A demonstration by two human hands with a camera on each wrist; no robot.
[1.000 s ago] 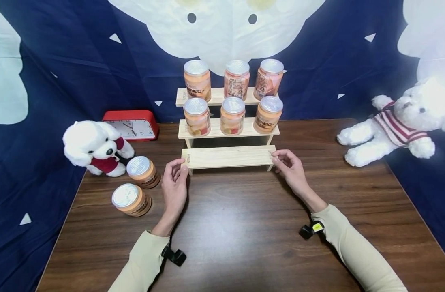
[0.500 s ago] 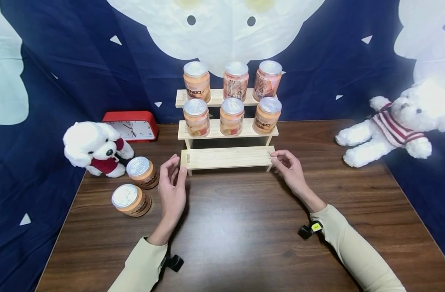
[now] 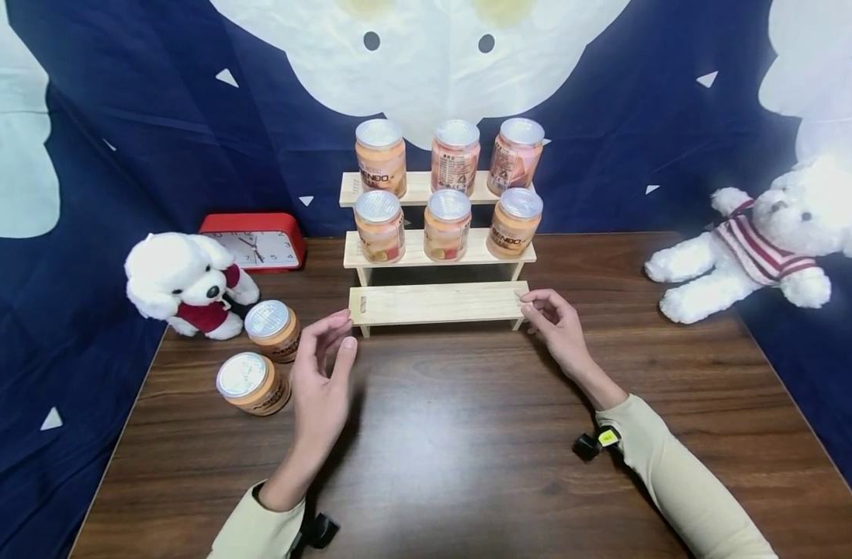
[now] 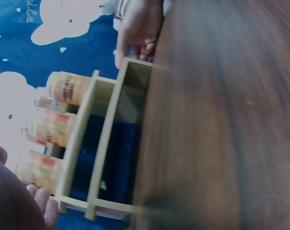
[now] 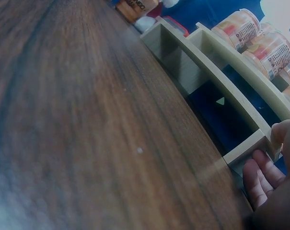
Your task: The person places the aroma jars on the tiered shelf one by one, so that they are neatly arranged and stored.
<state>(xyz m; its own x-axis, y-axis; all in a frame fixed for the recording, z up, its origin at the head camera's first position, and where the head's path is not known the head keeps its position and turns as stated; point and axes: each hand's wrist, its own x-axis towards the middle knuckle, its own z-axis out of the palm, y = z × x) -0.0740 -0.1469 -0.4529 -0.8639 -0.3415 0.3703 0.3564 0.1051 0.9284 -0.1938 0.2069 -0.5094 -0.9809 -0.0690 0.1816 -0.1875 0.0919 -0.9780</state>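
A light wooden three-step display stand (image 3: 440,303) stands at the back of the table. Three jars (image 3: 455,157) are on its top step and three jars (image 3: 448,227) on the middle one; the lowest step is bare. My right hand (image 3: 557,326) holds the lowest step's right end, thumb at the front edge and other fingers beside the end panel, as the right wrist view shows. My left hand (image 3: 323,380) is off the stand's left end, fingers loosely bent and thumb apart, holding nothing. Two orange jars (image 3: 272,332) with silvery lids stand on the table just left of it.
A white plush dog (image 3: 188,287) in a red top sits at the left, before a red clock (image 3: 254,241). At the right sits a white teddy bear (image 3: 754,241) in a striped sweater. Behind hangs a blue patterned cloth (image 3: 154,101).
My left hand has let go of the stand's left end and moved back toward me and left, its thumb and fingers spreading. The right hand stays at the right end.
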